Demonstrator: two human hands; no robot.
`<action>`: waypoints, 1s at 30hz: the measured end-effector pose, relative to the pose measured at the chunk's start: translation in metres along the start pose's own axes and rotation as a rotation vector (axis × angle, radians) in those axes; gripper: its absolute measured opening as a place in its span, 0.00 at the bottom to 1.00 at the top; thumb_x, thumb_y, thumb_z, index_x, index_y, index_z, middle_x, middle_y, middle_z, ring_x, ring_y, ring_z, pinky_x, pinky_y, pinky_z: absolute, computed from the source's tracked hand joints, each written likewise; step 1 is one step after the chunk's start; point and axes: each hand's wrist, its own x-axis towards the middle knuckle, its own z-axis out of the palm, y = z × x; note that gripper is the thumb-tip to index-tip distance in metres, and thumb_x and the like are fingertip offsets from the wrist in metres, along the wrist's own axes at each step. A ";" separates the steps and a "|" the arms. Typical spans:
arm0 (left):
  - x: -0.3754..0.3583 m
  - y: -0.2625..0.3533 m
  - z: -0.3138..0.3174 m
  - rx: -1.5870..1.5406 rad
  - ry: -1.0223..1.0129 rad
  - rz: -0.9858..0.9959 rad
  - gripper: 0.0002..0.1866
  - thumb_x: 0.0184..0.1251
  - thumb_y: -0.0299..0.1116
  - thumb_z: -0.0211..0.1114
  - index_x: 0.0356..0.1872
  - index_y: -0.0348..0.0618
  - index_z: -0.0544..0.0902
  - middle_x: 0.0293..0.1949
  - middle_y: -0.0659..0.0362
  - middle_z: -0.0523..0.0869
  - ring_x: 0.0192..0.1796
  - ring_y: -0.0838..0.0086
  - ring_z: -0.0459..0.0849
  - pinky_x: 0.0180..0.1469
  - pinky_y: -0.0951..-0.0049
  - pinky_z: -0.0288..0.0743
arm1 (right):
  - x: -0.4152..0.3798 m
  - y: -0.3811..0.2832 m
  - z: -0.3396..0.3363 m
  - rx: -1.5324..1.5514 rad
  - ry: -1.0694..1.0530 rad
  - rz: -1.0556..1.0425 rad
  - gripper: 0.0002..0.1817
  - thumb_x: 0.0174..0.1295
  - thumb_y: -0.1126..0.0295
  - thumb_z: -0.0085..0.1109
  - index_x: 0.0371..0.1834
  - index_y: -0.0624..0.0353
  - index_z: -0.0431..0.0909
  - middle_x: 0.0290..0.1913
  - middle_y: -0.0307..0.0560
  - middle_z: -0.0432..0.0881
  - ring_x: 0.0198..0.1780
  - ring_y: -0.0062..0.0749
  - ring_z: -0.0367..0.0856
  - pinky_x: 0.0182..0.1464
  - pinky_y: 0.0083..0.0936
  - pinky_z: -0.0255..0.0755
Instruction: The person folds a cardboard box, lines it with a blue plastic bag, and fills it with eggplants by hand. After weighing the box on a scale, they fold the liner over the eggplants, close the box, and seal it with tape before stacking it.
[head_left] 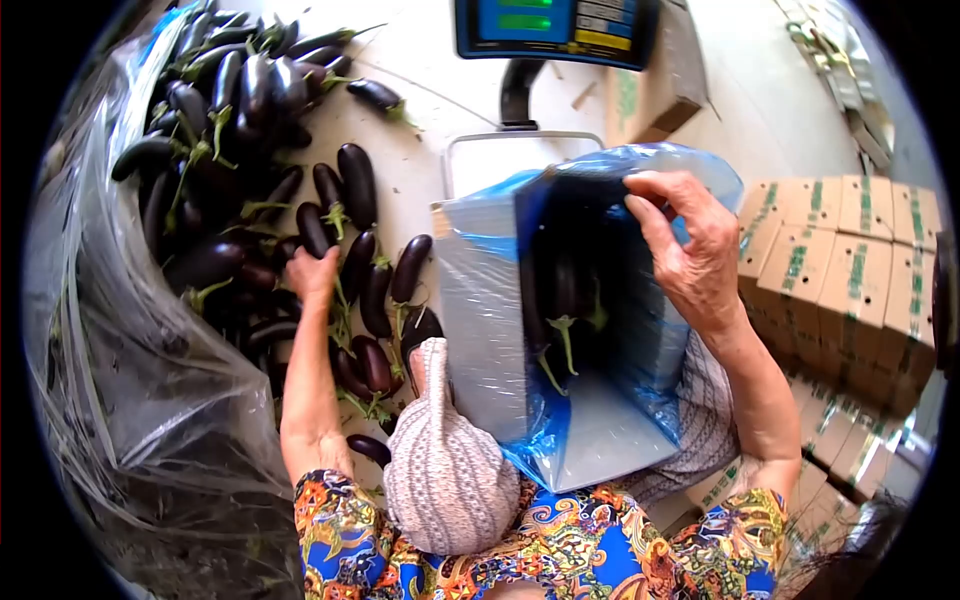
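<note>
Patterned shirt (600, 540) foremost; eggplant (314, 227) just beyond left grip (312, 272), touching.

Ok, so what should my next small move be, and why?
I'd probably bring the eggplant at your left hand over to the blue-lined box: that hand already seems to be on it, your right hand is at the box's open mouth, and there looks to be room beside the eggplants inside.
</note>
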 end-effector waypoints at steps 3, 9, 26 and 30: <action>-0.006 0.000 -0.042 -1.195 -0.435 -0.449 0.17 0.62 0.51 0.70 0.34 0.48 0.82 0.27 0.65 0.83 0.27 0.79 0.80 0.28 0.78 0.74 | 0.009 0.007 -0.017 -0.266 0.045 -0.273 0.16 0.56 0.69 0.72 0.47 0.57 0.84 0.43 0.47 0.81 0.44 0.41 0.78 0.47 0.33 0.74; -0.124 0.068 -0.181 -1.240 -0.791 0.055 0.24 0.74 0.47 0.53 0.60 0.39 0.75 0.46 0.55 0.86 0.42 0.74 0.86 0.42 0.74 0.82 | 0.021 0.058 0.007 -0.374 -0.114 -0.304 0.16 0.65 0.52 0.63 0.36 0.54 0.82 0.33 0.46 0.86 0.34 0.40 0.85 0.36 0.37 0.77; -0.257 0.275 -0.043 -0.009 -0.597 1.273 0.32 0.64 0.39 0.68 0.69 0.48 0.72 0.38 0.46 0.84 0.40 0.49 0.84 0.45 0.55 0.79 | 0.049 0.066 0.013 -0.438 -0.194 -0.173 0.28 0.72 0.39 0.43 0.32 0.50 0.83 0.26 0.50 0.85 0.31 0.46 0.87 0.30 0.41 0.79; -0.262 0.292 -0.011 -0.037 -0.568 1.318 0.31 0.59 0.41 0.71 0.65 0.48 0.75 0.37 0.44 0.82 0.41 0.47 0.82 0.43 0.50 0.77 | 0.041 0.071 0.013 -0.427 -0.155 -0.143 0.28 0.72 0.39 0.44 0.30 0.50 0.82 0.26 0.49 0.86 0.31 0.45 0.87 0.29 0.39 0.78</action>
